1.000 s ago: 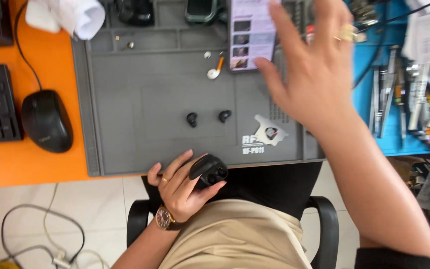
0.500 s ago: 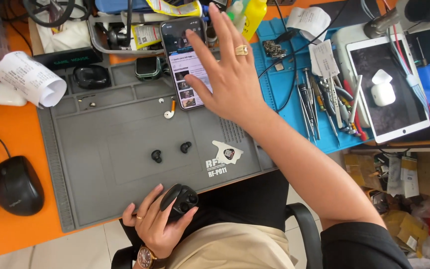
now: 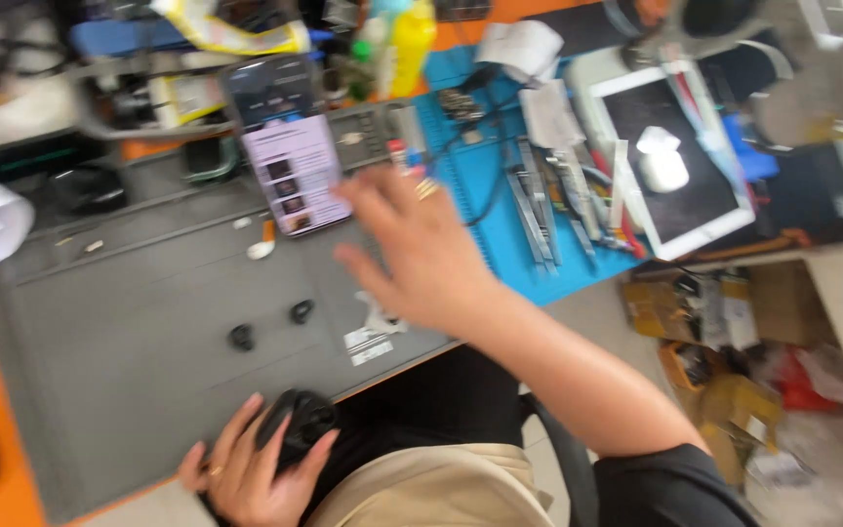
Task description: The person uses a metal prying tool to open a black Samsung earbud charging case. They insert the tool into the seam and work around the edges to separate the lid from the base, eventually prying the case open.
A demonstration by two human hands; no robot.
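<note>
Grey mat [image 3: 129,322]; left hand [image 3: 251,468] gripping black case [image 3: 300,425], right hand [image 3: 421,249] beside phone [image 3: 290,156]

Black sleeves, beige trousers, gold rings on both hands [image 3: 421,249].

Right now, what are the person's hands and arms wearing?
The right hand has a gold ring on one finger, and that arm is bare up to a short black sleeve. The left hand also wears a thin gold ring. No gloves on either; the picture is motion-blurred.
</note>
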